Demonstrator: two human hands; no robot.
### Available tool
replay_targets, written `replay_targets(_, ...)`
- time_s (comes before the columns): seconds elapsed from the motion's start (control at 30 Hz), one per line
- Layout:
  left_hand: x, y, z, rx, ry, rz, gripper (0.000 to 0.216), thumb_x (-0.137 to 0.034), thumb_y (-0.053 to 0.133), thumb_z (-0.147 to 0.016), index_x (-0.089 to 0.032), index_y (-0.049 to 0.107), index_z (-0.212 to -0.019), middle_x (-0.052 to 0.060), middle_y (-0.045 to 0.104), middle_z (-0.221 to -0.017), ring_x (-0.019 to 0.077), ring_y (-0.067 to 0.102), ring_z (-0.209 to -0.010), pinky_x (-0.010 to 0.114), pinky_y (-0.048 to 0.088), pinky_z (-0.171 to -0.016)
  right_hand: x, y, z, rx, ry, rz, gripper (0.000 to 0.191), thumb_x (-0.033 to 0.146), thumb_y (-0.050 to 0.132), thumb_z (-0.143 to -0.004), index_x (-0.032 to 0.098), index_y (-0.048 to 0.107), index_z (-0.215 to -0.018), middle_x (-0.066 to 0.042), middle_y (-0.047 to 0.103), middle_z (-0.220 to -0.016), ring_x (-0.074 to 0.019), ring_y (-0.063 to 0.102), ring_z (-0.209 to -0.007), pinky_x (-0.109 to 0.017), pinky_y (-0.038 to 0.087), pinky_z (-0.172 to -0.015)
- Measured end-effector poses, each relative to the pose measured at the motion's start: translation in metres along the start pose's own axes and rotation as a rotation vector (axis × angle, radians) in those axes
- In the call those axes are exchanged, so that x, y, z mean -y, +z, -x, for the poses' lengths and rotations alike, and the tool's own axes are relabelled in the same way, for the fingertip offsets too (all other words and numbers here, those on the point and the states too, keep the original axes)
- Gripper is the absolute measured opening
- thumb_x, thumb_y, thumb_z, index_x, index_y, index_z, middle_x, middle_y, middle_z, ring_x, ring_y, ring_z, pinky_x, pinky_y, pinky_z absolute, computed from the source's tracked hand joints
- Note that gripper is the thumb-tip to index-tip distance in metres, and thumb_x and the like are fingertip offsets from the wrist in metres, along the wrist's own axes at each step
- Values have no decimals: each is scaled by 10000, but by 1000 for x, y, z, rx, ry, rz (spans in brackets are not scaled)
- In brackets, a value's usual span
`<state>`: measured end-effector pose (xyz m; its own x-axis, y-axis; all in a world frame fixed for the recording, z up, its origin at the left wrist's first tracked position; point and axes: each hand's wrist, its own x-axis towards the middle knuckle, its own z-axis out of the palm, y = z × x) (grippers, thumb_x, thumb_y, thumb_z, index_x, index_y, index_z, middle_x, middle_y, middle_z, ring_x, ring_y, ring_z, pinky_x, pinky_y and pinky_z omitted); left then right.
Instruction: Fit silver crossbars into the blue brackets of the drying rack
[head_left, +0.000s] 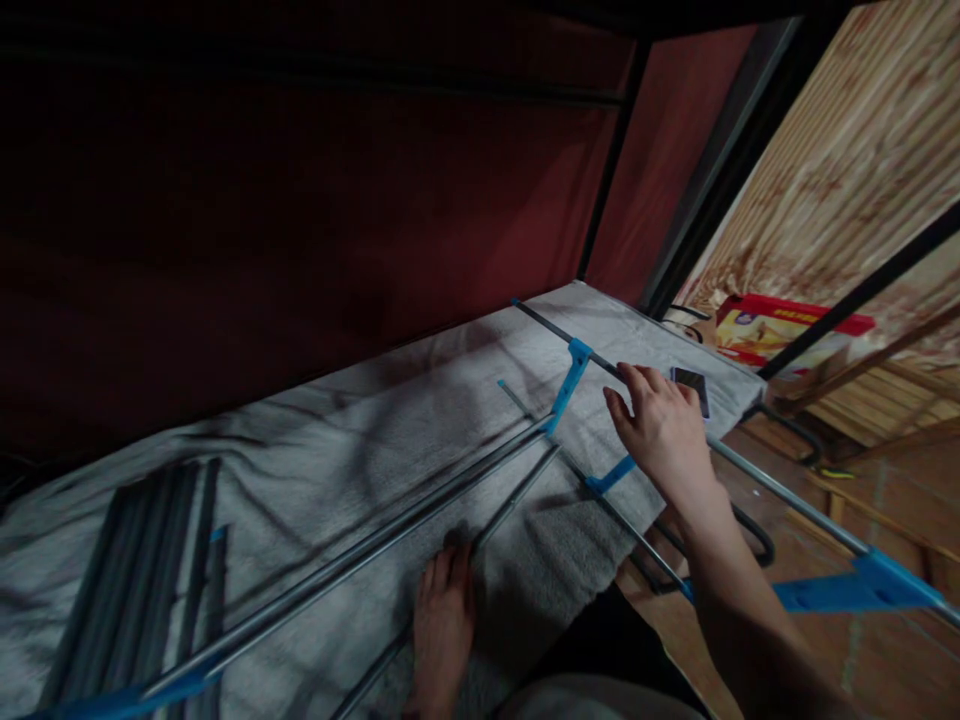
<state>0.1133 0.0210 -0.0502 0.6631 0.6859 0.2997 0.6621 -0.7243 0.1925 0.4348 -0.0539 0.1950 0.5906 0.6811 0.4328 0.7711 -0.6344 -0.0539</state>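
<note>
My right hand (660, 415) curls over a long metal tube (780, 495) fitted with blue plastic connectors (570, 385). The tube runs from the back of the bed-like surface past its right edge. My left hand (446, 605), fingers together, is closed at a second metal tube (514, 500) that slants across the cloth; its fingertips are dark and partly hidden. Two parallel tubes (360, 540) stretch from the middle connector to a blue connector (172, 685) at lower left. Another short blue connector (611, 475) lies below my right hand.
Grey cloth (315, 480) covers the surface, with several loose dark tubes (127, 580) at left. A phone-like dark rectangle (691, 390) lies beyond my right hand. Red panels (337, 220) stand behind. On the floor at right are a red-and-yellow box (787, 325) and wooden slats (877, 395).
</note>
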Motion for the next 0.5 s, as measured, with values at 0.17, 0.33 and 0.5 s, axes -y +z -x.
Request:
replay_targets(0.17,1,0,-2,106,-11,13,509,-20,458,-1002,-202,747,-1379,105,778,-1323,223,748,-1177,351,614,-1037,9,-6,-22,268,134,157,420,393,358,-1121,191,634,-1366,-165,770,-1163,-282,761,-930,-341,483,-723)
replay_targets(0.33,0,-8,-4,226,-36,19,606,6,436,-1002,-237,676,-1502,112,732,-1445,205,756,-1214,304,631,-1010,7,-4,-27,274,132,220,459,326,271,-1133,225,615,-1420,-151,778,-1169,-252,773,-901,-306,449,-694)
replay_targets(0.5,-1,-12,-6,268,-67,0,637,30,453,-973,-238,677,-1506,126,742,-1427,200,790,-1116,286,654,-949,5,-3,-27,273,103,228,461,343,288,-1134,222,611,-1440,-147,788,-1158,-251,776,-889,-304,422,-654)
